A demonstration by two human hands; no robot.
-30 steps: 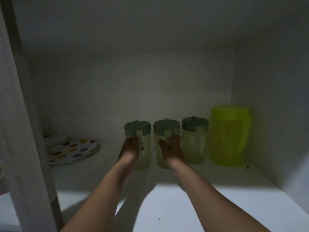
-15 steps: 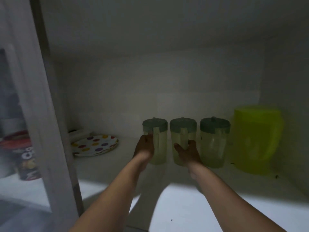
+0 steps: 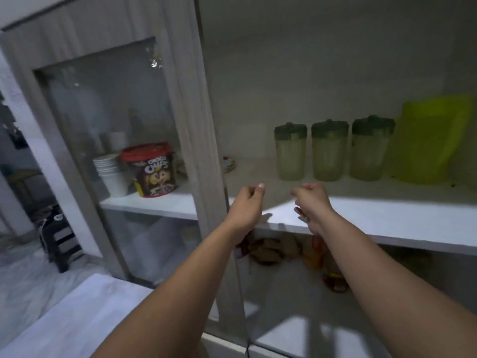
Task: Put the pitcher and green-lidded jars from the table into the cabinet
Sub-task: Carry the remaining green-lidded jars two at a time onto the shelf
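Note:
Three clear jars with green lids stand in a row at the back of the cabinet shelf: left jar, middle jar, right jar. A yellow-green pitcher stands to their right. My left hand hovers over the shelf's front edge, fingers loosely curled, holding nothing. My right hand is beside it, fingers apart and empty. Both hands are well in front of the jars and touch none of them.
A glass cabinet door stands at the left; behind it sit a red-lidded cereal tub and stacked white cups. A plate edge shows behind the door frame. Packets lie on the lower shelf. A white table corner lies below.
Both hands let go of the left and middle jars and drew back to the shelf's front edge. The view pulled away and swung left, showing the glass door.

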